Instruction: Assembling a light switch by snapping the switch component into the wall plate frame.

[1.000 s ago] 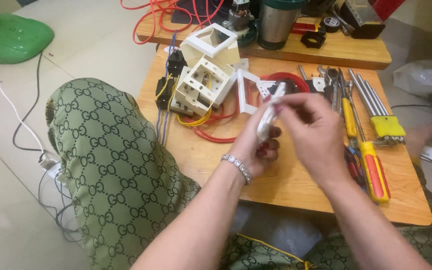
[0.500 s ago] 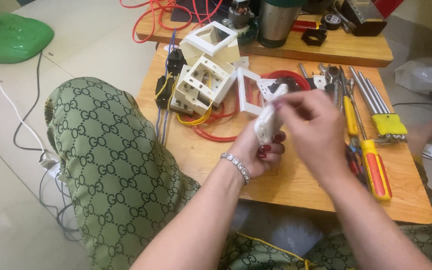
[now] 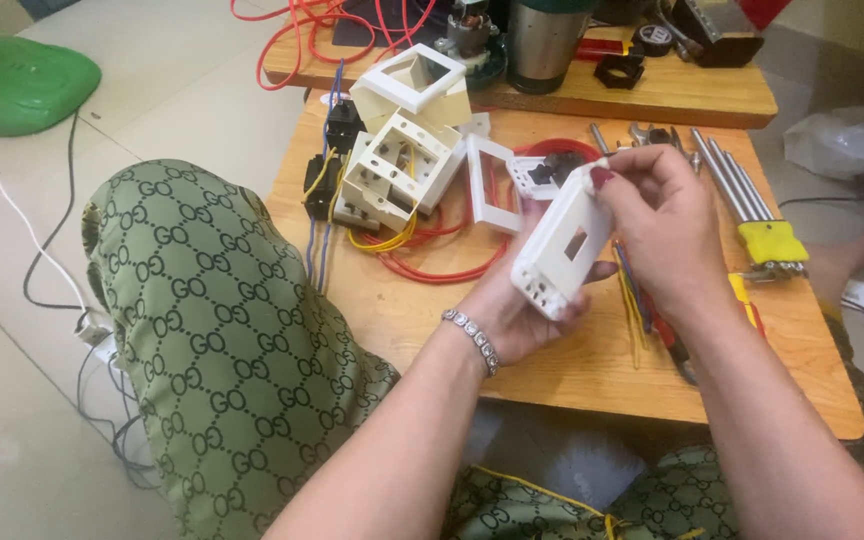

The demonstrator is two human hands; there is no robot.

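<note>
White plastic faceplate (image 3: 562,248) with a small rectangular slot in its middle sits raised above the wooden counter (image 3: 592,360), tilted, held between both hands. Left hand (image 3: 524,305) cups it from below and behind, grip clenched on its lower edge; a beaded bracelet (image 3: 472,338) rings that wrist. Right hand (image 3: 657,225) pinches the upper right corner of the plate, grip grasping it between thumb and fingertips.

Just beyond the plate, on the counter, lie a white rectangular frame (image 3: 492,185) and a small white socket insert (image 3: 537,175), with red wires (image 3: 442,262) looped under and around them. Further left stands a cluster of white socket boxes (image 3: 397,170) with yellow wires (image 3: 384,238) trailing out — one more square frame (image 3: 414,80) rests on top of the pile. To the right of the hands, a set of long hex keys in a yellow holder (image 3: 767,240) lies near the counter's edge. A steel cup (image 3: 542,45) stands on a second board behind. A knee in green patterned fabric (image 3: 222,330) is at the left.
</note>
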